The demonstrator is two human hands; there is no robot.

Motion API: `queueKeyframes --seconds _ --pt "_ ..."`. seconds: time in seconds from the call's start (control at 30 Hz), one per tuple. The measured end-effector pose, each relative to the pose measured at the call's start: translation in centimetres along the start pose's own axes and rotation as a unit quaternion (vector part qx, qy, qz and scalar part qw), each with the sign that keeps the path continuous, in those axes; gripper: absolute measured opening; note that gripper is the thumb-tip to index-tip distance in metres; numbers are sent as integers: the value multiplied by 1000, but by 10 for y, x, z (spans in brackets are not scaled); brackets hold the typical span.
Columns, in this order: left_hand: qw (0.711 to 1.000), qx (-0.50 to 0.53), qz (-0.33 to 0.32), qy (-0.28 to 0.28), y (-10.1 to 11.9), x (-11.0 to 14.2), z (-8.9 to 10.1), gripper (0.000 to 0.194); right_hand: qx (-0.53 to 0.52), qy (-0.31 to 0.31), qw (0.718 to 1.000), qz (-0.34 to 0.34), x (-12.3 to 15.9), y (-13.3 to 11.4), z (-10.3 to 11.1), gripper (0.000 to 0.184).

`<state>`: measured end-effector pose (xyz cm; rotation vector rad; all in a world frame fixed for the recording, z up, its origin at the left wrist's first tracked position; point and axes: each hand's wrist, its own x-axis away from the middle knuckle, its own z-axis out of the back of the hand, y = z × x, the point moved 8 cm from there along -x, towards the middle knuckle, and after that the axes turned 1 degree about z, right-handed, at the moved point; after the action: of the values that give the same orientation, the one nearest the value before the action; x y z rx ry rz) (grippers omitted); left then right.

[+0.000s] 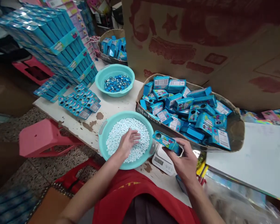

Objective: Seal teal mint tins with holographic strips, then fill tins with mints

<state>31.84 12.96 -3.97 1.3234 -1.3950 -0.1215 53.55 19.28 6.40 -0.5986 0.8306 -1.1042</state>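
My left hand (128, 142) is just over or touching the small white candy pellets (116, 133) in a turquoise plastic bowl (103, 148). Its fingers are stretched out, and nothing shows in them. Between the thumb and fingers of my right hand (185, 160) is a blue candy box (166, 141), tilted, with its dark end opening facing me. The box is to the right of the bowl, above a white digital scale (162, 161) that it partly covers. The scale's display is too small to read.
Behind the scale, a cut-down cardboard box (239, 127) holds many blue candy boxes (184, 104). A second turquoise bowl (100, 79) has blue and silver round pieces. Blue packs (80, 101) lie at left beside tall stacks (51, 40). A pink stool (37, 138) stands left; a large carton (200, 40) rises behind.
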Motion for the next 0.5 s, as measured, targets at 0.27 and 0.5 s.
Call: queueKeyframes --seconds 0.27,0.5 --pt "965 239 98 34 -3 -13 -24 36 85 -129 979 130 -11 -46 -61 21" --pt "968 207 130 64 -20 -17 -13 28 73 -143 984 78 -6 -30 -61 24"
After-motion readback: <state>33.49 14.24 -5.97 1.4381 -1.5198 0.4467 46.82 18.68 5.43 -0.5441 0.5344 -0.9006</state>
